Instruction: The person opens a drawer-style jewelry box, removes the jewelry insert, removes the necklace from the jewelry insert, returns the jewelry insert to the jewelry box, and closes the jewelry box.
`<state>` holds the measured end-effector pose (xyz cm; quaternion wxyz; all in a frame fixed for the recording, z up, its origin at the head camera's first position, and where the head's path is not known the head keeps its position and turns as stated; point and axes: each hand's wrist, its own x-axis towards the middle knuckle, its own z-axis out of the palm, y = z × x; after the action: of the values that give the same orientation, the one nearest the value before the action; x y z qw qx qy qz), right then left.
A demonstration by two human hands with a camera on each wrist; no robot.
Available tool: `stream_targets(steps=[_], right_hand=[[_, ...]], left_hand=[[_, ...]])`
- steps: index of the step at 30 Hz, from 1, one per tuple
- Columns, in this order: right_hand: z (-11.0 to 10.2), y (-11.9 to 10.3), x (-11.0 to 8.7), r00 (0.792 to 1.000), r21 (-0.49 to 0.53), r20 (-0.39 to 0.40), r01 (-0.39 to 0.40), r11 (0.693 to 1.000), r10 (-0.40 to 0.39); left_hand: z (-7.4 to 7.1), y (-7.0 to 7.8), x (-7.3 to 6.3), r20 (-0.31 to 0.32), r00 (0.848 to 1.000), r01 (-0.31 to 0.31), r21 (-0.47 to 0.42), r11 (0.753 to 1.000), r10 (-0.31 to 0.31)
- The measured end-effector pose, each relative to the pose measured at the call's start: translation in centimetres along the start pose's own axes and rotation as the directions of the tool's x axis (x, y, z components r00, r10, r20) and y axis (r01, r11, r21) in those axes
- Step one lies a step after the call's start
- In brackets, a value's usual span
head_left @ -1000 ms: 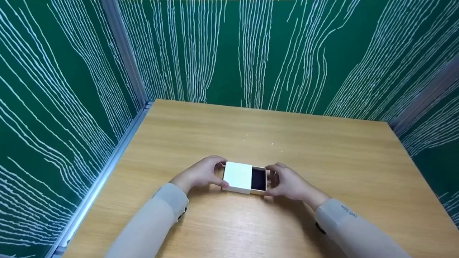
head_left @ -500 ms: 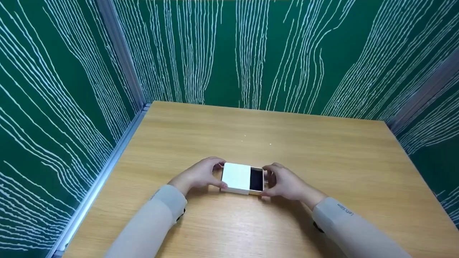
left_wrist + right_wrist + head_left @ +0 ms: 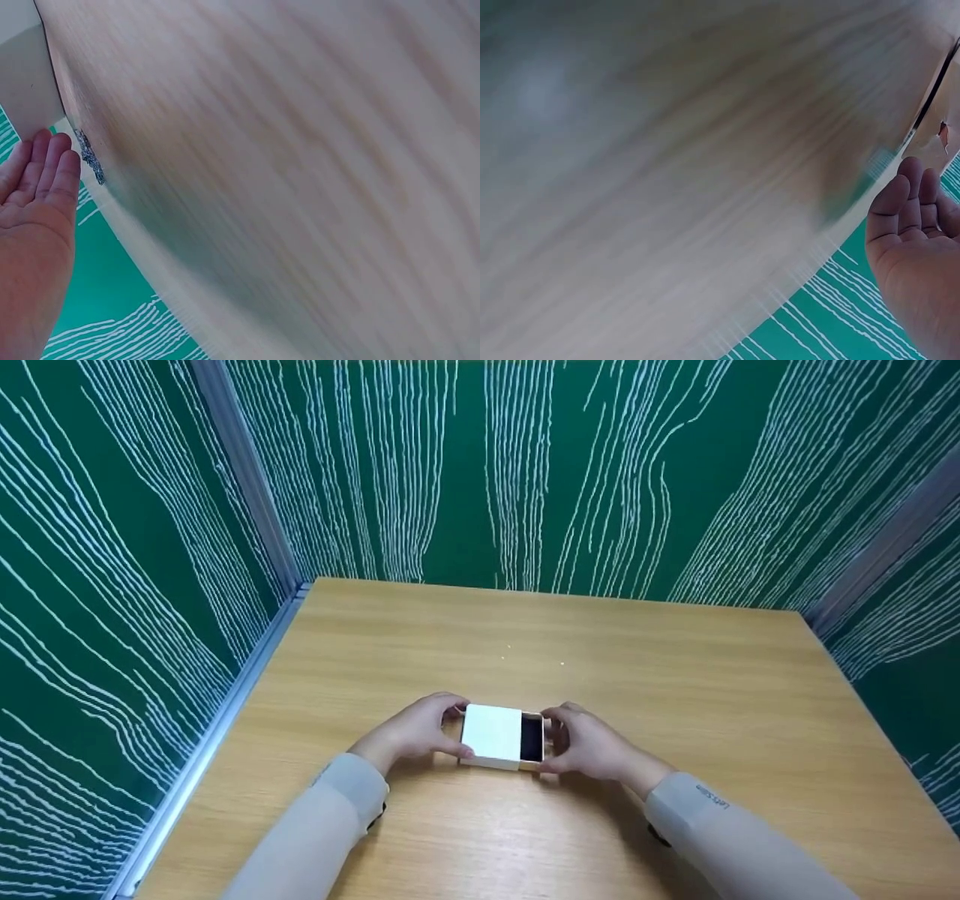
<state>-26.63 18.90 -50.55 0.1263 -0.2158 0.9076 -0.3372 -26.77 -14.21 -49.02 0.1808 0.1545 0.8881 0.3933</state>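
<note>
A small white box lies on the wooden table in the head view, made of a sleeve (image 3: pixel 491 735) and an inner tray (image 3: pixel 532 737) with a dark inside. My left hand (image 3: pixel 420 729) grips the sleeve's left end, thumb at the near corner and fingers at the far one. At the opposite end, my right hand (image 3: pixel 589 741) holds the tray between thumb and fingers. Only a strip of the tray shows beyond the sleeve. The left wrist view has the left hand (image 3: pixel 37 225) at its left edge; the right hand (image 3: pixel 915 247) appears at the right edge of its own view.
The wooden table (image 3: pixel 675 675) spreads around the box, with several tiny pale specks beyond it. Green panels with white wavy lines (image 3: pixel 457 472) stand behind and at both sides. A metal rail (image 3: pixel 225 705) runs along the left edge.
My right hand has moved left, and the tray has slid further into the sleeve, so its dark strip is narrower. The left hand keeps its grip. The whole view has shifted slightly.
</note>
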Motion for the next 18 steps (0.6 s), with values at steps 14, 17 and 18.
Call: stream_targets(steps=[14, 17, 18], right_hand=[[0.16, -0.12, 0.19, 1.0, -0.021, 0.004, 0.017, 1.0, -0.016], [0.21, -0.12, 0.25, 1.0, -0.021, 0.002, 0.022, 1.0, -0.022], [0.22, -0.18, 0.25, 1.0, -0.015, 0.004, 0.018, 1.0, -0.018]], left_hand=[[0.01, -0.08, -0.18, 0.015, 1.0, 0.0, -0.021, 1.0, 0.0], [0.01, -0.18, -0.2, 0.018, 1.0, 0.004, -0.027, 1.0, -0.004], [0.02, -0.19, -0.18, 0.016, 1.0, 0.003, -0.028, 1.0, -0.002]])
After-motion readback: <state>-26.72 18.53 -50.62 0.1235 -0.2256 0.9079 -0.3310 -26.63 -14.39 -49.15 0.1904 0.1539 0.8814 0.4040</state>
